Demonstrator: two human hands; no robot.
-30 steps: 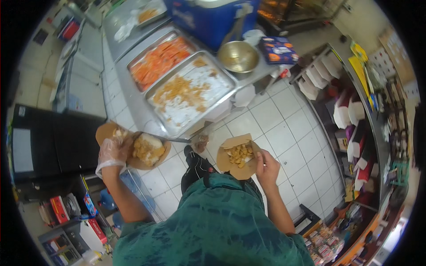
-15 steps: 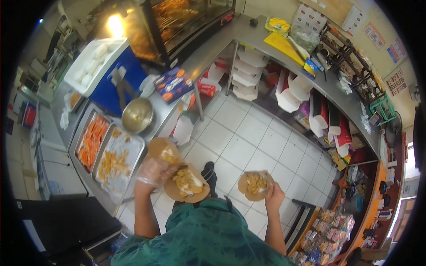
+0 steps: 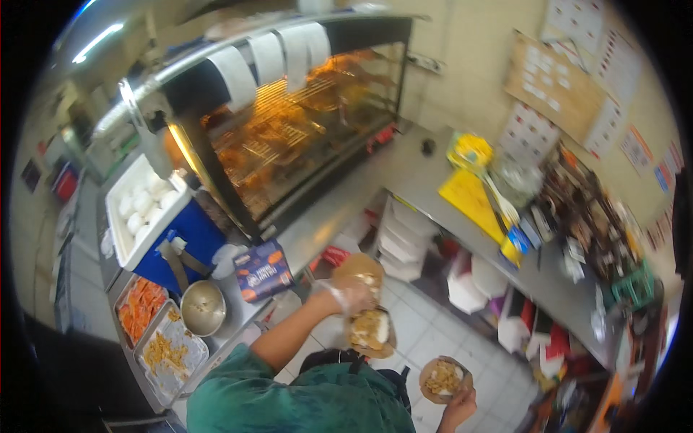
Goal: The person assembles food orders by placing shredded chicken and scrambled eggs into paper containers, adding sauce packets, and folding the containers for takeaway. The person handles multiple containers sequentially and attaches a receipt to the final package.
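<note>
My left hand (image 3: 345, 297), in a clear plastic glove, is closed on two brown paper food trays. The far paper tray (image 3: 356, 265) shows some food with white on it. Below it, the near paper tray (image 3: 369, 335) holds golden-brown pieces and a white part. Over at the lower right, my right hand (image 3: 460, 410) grips the edge of a third brown paper tray (image 3: 442, 380), filled with similar brown pieces and something white. All three are held up above the floor, and the fingers of my left hand are partly hidden by the trays.
On the left counter stand a metal tray of golden pieces (image 3: 164, 352), a tray of orange food (image 3: 141, 308), a metal bowl (image 3: 203, 308), a blue cooler (image 3: 177, 249) and a printed box (image 3: 263, 270). A glass food warmer (image 3: 289, 133) is behind. A yellow cutting board (image 3: 473, 204) lies on the far counter.
The view has swung, showing more of the warmer and wall. My left hand, still gripping both paper trays, is now farther right of the counter's metal trays; my right hand keeps its tray.
</note>
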